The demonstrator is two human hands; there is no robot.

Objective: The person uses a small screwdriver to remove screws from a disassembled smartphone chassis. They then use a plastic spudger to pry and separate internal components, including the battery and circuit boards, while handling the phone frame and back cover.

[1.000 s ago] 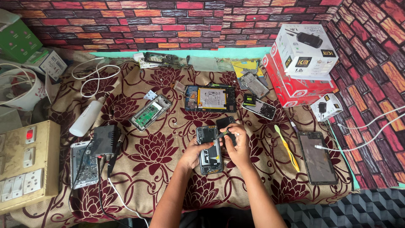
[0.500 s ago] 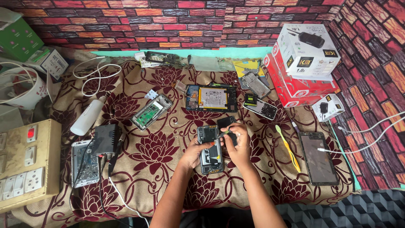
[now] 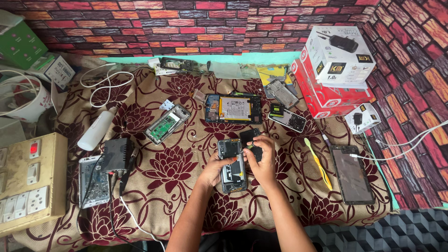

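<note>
An opened phone [image 3: 232, 164] with its back removed lies on the floral cloth [image 3: 182, 186] in the middle. My left hand [image 3: 213, 168] grips its left edge. My right hand [image 3: 262, 159] rests at its right edge, fingers curled over a small black part [image 3: 248, 136] beside the phone's top. What the right fingertips pinch is hidden.
Behind lies an opened phone with a battery [image 3: 234, 108], a green circuit-board phone [image 3: 167, 123], and a small keypad phone [image 3: 289, 119]. A yellow toothbrush [image 3: 318, 163] and dark screen panel [image 3: 351, 173] sit right. Red and white boxes [image 3: 332, 70] back right; switchboard [image 3: 29, 182], white bottle [image 3: 96, 129] left.
</note>
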